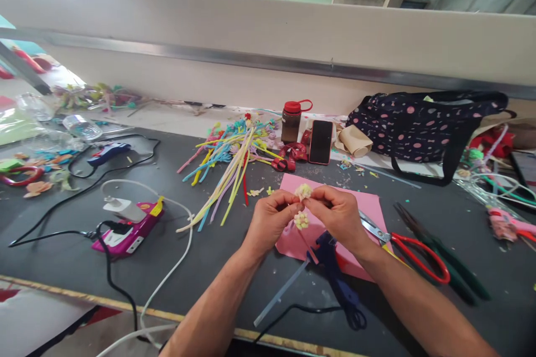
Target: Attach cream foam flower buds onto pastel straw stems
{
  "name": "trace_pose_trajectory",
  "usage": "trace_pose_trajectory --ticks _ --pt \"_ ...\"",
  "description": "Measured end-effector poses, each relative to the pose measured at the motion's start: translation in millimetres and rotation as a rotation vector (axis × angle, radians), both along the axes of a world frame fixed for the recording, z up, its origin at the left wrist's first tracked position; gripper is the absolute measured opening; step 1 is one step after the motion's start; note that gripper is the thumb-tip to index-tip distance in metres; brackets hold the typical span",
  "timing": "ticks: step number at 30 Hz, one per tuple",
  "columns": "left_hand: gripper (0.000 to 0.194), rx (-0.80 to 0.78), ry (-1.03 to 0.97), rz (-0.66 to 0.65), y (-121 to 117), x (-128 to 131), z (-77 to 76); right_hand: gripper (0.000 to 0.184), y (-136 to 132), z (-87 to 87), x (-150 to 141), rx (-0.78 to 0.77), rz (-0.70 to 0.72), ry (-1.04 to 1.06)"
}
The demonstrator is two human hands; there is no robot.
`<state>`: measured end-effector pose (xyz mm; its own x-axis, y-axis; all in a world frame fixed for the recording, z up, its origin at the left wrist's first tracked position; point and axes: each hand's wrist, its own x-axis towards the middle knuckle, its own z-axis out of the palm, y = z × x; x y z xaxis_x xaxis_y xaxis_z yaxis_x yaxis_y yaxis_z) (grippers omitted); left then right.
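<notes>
My left hand [270, 220] and my right hand [340, 216] meet above a pink sheet [288, 183], both with fingers pinched on a small cream pom-pom flower [303, 191]. Just beneath the fingertips is a second cream flower [301, 220], and a pink stem [310, 250] runs down from it. Whether a finger touches that lower flower I cannot tell. Under my right wrist, partly on the sheet, lies a dark blue glue gun [337, 273] with a translucent glue stick [280, 294] sticking out of it. Red-handled scissors [422, 256] rest by my right forearm.
Green-handled pliers [444, 262] lie right of the scissors. Behind are colourful pipe-cleaner stems [230, 173], a bottle [291, 125], a phone [320, 142] and a patterned bag [419, 128]. A purple power strip [129, 234] with cords sits left, beyond it another glue gun [109, 152].
</notes>
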<state>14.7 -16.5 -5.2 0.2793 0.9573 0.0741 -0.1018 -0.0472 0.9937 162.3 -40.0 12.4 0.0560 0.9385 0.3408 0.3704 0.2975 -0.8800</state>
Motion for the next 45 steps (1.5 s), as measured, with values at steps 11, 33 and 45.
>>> trace_pose_trajectory --ticks 11,33,45 --pt "0.013 0.163 0.101 0.174 -5.6 1.1 1.0 0.011 -0.1 -5.9 -0.9 0.000 -0.052 -0.027" --pt "0.009 0.213 0.330 0.230 2.0 -4.8 -3.3 0.020 -9.3 8.3 14.5 0.331 0.127 -0.988" --pt "0.018 0.677 0.798 -0.113 -5.4 -2.2 -0.1 0.018 -19.1 24.6 19.0 0.244 0.126 -1.152"
